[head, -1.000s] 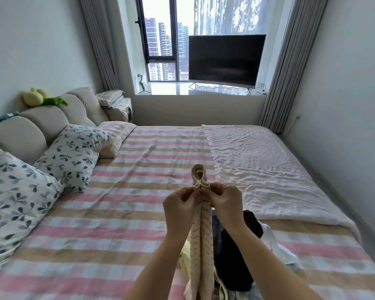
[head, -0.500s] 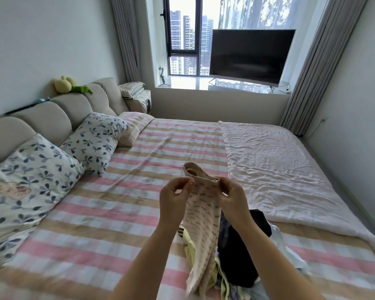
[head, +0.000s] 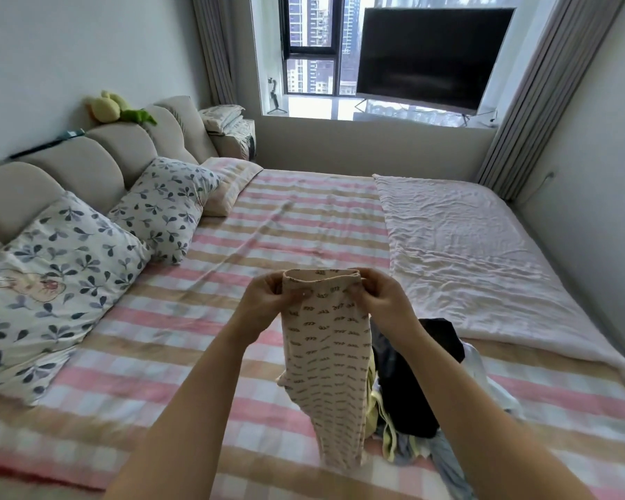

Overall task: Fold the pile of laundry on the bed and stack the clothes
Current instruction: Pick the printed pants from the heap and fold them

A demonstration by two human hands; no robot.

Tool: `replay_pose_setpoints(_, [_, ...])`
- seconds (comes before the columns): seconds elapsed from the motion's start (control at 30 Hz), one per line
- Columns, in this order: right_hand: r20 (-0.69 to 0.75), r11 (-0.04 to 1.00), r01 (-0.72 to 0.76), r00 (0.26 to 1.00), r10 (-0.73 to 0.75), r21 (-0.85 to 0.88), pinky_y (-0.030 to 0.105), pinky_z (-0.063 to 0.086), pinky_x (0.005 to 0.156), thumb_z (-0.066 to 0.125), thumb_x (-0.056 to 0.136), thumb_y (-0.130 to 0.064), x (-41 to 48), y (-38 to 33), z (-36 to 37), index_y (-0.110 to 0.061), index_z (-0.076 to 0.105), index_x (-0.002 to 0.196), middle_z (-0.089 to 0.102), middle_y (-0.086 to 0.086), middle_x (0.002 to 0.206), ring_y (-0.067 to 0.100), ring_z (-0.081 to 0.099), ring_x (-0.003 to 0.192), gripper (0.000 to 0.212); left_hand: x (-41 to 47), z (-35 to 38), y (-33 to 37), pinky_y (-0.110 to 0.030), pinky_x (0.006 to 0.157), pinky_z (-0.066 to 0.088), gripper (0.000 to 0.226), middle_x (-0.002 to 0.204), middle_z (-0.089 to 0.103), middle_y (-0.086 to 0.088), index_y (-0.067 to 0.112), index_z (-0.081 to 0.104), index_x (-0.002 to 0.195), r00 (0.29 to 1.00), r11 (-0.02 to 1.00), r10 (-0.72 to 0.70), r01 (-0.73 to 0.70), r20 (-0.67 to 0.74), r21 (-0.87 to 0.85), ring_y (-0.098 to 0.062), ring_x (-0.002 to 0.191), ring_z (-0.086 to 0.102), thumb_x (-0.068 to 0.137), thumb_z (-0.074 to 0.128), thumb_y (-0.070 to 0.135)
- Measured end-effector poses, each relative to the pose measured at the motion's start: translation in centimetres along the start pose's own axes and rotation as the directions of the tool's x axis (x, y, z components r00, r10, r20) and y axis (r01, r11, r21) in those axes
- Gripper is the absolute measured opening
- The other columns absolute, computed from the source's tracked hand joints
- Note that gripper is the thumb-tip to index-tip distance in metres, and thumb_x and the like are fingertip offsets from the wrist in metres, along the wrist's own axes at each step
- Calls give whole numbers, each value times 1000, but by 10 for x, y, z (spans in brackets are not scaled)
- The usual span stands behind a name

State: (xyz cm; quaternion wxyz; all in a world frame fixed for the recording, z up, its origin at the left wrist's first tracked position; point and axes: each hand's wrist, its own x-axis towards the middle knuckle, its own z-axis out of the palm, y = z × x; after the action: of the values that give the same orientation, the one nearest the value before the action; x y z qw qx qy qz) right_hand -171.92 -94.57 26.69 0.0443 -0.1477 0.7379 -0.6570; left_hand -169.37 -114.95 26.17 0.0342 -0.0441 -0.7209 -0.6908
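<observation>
- Item in hand: one cream knitted garment (head: 325, 359) with rows of small dark marks hangs full length in the lower centre of the frame. It is held up by its top hem, which is spread flat between the hands. Whether its lower end touches the bed cannot be told.
- Left hand (head: 264, 301): the fingers are curled and pinch the left corner of the hem.
- Right hand (head: 381, 301): the fingers are curled and pinch the right corner of the hem.
- Remaining stock: a loose pile of laundry (head: 412, 387) in black, yellow, white and grey-blue cloth lies unfolded at lower right of centre. It sits just behind the hanging garment, on the pink, beige and white striped bed sheet (head: 159, 373).
- Completed work: no folded piece and no stack shows anywhere on the sheet. None shows on the pale pink crumpled quilt (head: 466, 254) at the right of the frame either.
- Assessment: the task appears to be at its start. The held garment is straightened but not yet folded.
- Outstanding steps, as judged: fold this garment, set it down as the base of the stack, then process each piece of the pile in turn.
</observation>
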Motion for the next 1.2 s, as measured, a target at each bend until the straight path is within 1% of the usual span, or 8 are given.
replay_pose_setpoints(0.17, [-40, 999, -48, 998, 49, 15, 27, 55, 64, 57, 90, -5, 7, 7, 45, -13, 65, 102, 70, 2, 82, 12, 64, 72, 17, 1, -44, -17, -22, 59, 54, 19, 70, 72, 2, 22, 72, 71, 999, 998, -48, 48, 14, -29, -13, 67, 68, 80, 67, 6])
replay_pose_setpoints(0.37, [-130, 998, -55, 990, 60, 42, 11, 45, 52, 55, 90, 0, 20, 1, 104, -12, 65, 99, 69, -12, 67, -2, 59, 56, 17, 15, -106, -24, -23, 58, 54, 10, 69, 71, 3, 16, 70, 74, 993, 998, -67, 68, 93, -7, -12, 66, 67, 78, 70, 7])
replay_pose_setpoints(0.63, [-115, 1000, 12, 993, -13, -15, 28, 57, 68, 56, 91, -9, 64, -35, 143, -15, 67, 99, 72, 0, 88, 15, 68, 80, 15, 56, -179, 8, -27, 64, 57, 14, 80, 72, 1, 11, 70, 91, 955, 998, -54, 57, 293, -4, -14, 75, 68, 79, 67, 7])
replay_pose_setpoints(0.8, [-112, 993, -32, 994, 19, -115, 10, 46, 60, 56, 90, -2, 127, -43, 150, -7, 61, 94, 64, -2, 78, -4, 61, 63, 8, 106, -205, 26, -19, 55, 52, 13, 78, 67, -2, 6, 68, 91, 990, 982, -59, 35, 126, 185, -11, 68, 63, 83, 66, 16])
replay_pose_setpoints(0.9, [-107, 976, -55, 994, 33, -209, 22, 48, 71, 57, 89, -4, 170, -37, 154, -9, 61, 93, 62, 0, 79, 9, 59, 72, 7, 137, -216, 22, -14, 45, 42, 21, 79, 63, -4, 4, 67, 97, 997, 952, -75, 66, 18, 298, -11, 67, 55, 88, 62, 22])
replay_pose_setpoints(1.03, [-131, 969, -91, 989, 62, -231, 29, 48, 58, 51, 93, -8, 228, -37, 161, -12, 58, 96, 60, 3, 75, 17, 56, 67, 8, 179, -219, 26, -21, 49, 55, 7, 85, 61, -7, 9, 62, 90, 987, 984, -136, 144, -87, 104, -17, 70, 60, 92, 57, 14])
replay_pose_setpoints(1.13, [-202, 984, -46, 979, 10, -173, 43, 54, 74, 50, 92, -4, 262, -42, 165, -12, 58, 97, 63, 11, 84, 27, 62, 76, 12, 206, -220, 33, -21, 58, 56, 18, 79, 60, -4, -2, 62, 102, 981, 994, -66, 80, -181, 71, -13, 65, 61, 91, 57, 12])
replay_pose_setpoints(1.2, [-251, 982, 26, 965, -73, -186, 41, 55, 78, 53, 90, -4, 279, -45, 164, -12, 60, 97, 66, 10, 88, 25, 64, 82, 12, 219, -221, 37, -23, 64, 56, 22, 79, 60, -5, -5, 60, 106, 976, 999, -16, 23, -215, 32, -15, 71, 60, 91, 57, 11])
